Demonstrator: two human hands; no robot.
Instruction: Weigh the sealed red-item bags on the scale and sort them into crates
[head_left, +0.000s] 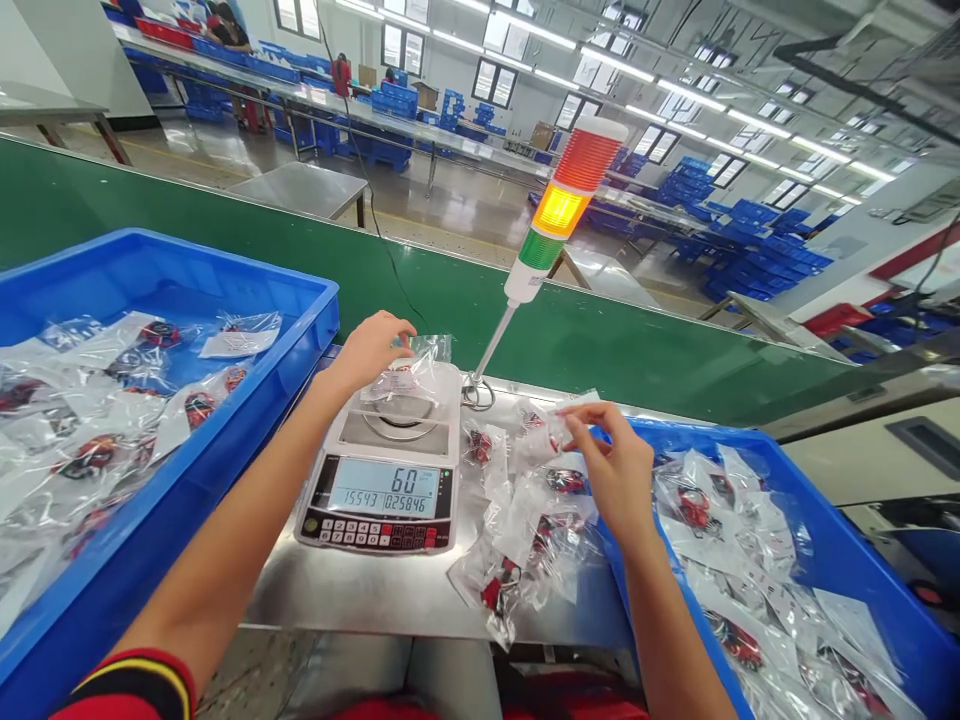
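Note:
My left hand (371, 350) rests on the pan of a digital weighing scale (386, 480), its fingers gripping a clear plastic bag (412, 375) with a small red-and-black item inside. The scale's display reads 60 on its top line. My right hand (611, 470) pinches the edge of another clear bag (544, 435) above a loose pile of similar bags (525, 520) on the steel table. The contents of both held bags are partly hidden by plastic and fingers.
A blue tray (202, 480) of sealed bags stands to the left, and another (825, 490) to the right. A signal tower light (559, 205) rises behind the scale, before a green conveyor belt (225, 260). Distant benches hold blue crates.

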